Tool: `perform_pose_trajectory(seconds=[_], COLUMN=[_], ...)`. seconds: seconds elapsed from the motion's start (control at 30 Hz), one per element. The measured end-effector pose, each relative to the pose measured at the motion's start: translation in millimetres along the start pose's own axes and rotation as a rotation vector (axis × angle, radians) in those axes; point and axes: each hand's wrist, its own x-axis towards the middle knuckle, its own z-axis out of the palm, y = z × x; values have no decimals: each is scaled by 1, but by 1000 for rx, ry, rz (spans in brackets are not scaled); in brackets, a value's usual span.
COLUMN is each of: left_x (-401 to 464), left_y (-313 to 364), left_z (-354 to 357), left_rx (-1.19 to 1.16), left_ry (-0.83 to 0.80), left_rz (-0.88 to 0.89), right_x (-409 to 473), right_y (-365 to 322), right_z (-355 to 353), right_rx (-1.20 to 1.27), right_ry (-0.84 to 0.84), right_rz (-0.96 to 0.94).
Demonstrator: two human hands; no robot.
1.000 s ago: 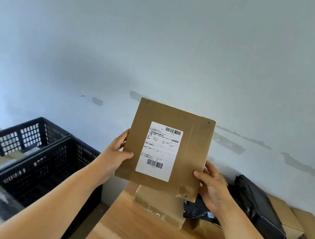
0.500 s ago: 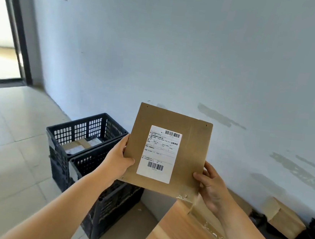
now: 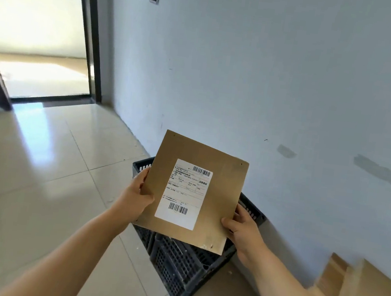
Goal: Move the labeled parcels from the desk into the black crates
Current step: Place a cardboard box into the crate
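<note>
Head view: the left hand [image 3: 136, 198] grips the left edge of a flat brown parcel [image 3: 219, 200], thumb curled over the front face and the other fingers hidden behind the cardboard. The right hand [image 3: 244, 231] pinches the lower right corner the same way, thumb in front, fingers behind. Held tilted in the air, the parcel shows its white label [image 3: 184, 193], with two barcodes, to the camera. Directly below and behind it stand the black crates [image 3: 179, 265], on the pale tiled floor [image 3: 36, 176] against a grey-blue wall [image 3: 274, 71]. At the lower right, a cardboard piece [image 3: 369, 295] lies on the wooden table [image 3: 329, 272]. An open doorway [image 3: 43, 28] is at the upper left.
</note>
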Motion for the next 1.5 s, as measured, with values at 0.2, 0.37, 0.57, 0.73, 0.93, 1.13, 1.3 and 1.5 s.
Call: perform_pose_trajectory(seconds=[0.2,0.37,0.57,0.73,0.93,1.13,1.3,1.5], left_x=[48,94,189,282,370,446,523,616], left_y=[-16,-21,-7,20,26,17,7,-35], left_z=[-29,-39,-50,-40,-17,-8,-2,-8], left_rx=[-17,3,89,174,173,204,327,497], left_ry=[19,25,92,97,47,-64,-187,-369], left_rz=[-51,-90,-106,-125,-121,-132,-121,-133], right_x=[48,102,196,277,353,406,449,498], right_y=[7,9,0,-17,-27,-19,-11,20], right_z=[39,51,71,78,71,71,83,127], right_rx=[-35,-28,34,84,39,-26,-41,-70], right_ry=[-11,-22,-60,-13,75,175,308,523], right_rz=[39,68,87,111,121,172,214,368])
